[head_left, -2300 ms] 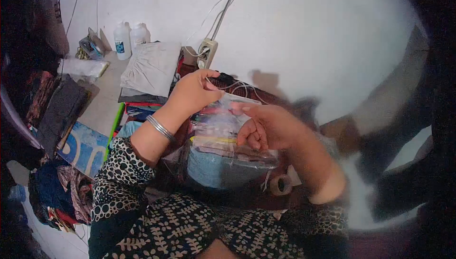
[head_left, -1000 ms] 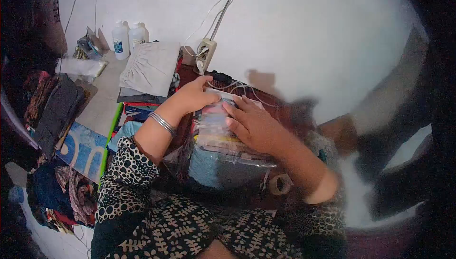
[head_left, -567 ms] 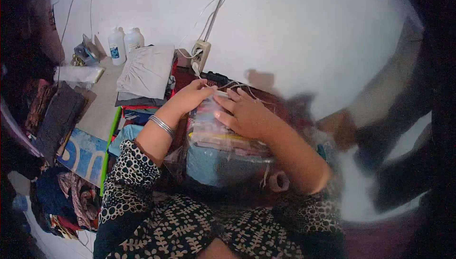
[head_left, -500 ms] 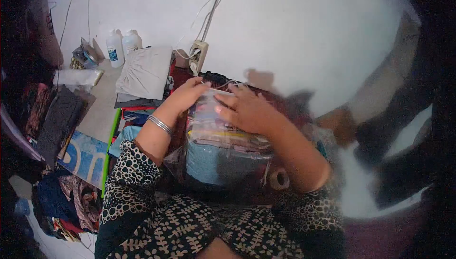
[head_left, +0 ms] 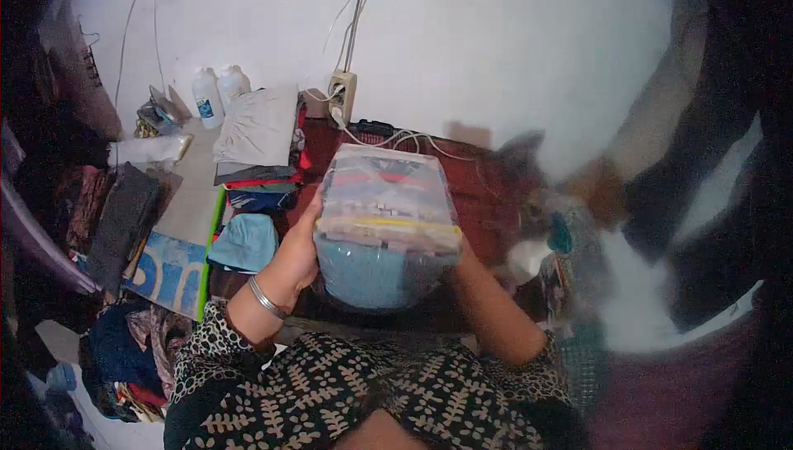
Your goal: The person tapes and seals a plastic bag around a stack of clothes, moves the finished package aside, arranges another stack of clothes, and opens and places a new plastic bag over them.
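A bundle of folded cloth in clear plastic (head_left: 388, 219) is lifted up in front of my torso, showing light blue, pinkish and yellow layers. My left hand (head_left: 302, 250) grips its left side, with a silver bangle at the wrist. On the opposite side, my right hand (head_left: 467, 262) supports it; most of those fingers are hidden behind the bundle. Under and behind the bundle lies a dark red surface (head_left: 487, 202).
Folded clothes (head_left: 256, 132) are stacked at left, with a light blue folded cloth (head_left: 244, 243) in front. Two white bottles (head_left: 208, 97) stand near the wall. A power strip (head_left: 341, 97) with white cables hangs behind the bundle. Loose garments (head_left: 124, 351) lie lower left.
My hands have gone from the bundle's far top end to its two sides. The bundle has been raised and tilted towards me. The tape roll at its right is out of sight.
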A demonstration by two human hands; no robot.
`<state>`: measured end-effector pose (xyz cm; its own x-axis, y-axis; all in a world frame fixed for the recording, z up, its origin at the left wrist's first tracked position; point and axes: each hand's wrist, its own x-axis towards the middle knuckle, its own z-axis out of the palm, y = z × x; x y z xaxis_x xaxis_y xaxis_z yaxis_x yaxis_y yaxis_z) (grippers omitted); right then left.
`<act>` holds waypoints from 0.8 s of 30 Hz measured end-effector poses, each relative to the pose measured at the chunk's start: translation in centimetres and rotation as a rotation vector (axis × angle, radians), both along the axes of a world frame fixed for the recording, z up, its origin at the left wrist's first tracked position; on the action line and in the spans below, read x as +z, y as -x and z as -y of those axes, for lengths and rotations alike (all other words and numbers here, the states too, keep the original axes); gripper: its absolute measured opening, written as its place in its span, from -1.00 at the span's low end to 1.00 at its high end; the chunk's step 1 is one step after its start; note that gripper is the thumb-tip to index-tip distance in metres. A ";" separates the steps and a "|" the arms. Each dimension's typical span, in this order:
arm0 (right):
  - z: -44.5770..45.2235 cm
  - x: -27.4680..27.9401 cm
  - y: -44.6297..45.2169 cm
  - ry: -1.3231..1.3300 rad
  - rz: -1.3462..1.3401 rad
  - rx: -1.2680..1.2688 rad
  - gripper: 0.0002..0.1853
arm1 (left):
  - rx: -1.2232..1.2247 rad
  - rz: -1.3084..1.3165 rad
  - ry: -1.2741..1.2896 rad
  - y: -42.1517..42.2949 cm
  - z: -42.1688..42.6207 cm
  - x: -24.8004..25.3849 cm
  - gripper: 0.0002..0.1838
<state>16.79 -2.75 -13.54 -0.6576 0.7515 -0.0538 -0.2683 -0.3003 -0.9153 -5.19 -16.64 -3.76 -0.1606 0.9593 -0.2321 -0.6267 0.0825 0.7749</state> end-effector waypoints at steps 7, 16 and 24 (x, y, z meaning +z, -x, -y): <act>9.2 -0.8 -2.9 0.296 -0.095 -0.048 -0.34 | -0.008 -0.088 -0.217 -3.4 7.7 -0.4 -0.31; 15.8 3.9 -5.4 0.445 -0.190 0.009 -0.24 | 0.092 -0.088 -0.311 -5.2 15.6 -6.1 -0.24; 20.5 0.0 -5.9 0.556 -0.091 -0.046 -0.25 | -0.203 0.102 -0.017 -4.3 20.0 -12.7 -0.37</act>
<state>22.72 -23.24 -13.58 -0.6449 0.6545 -0.3945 -0.3628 -0.7166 -0.5957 -0.92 -36.68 -16.43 0.0599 0.9735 -0.2207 -0.6740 0.2026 0.7104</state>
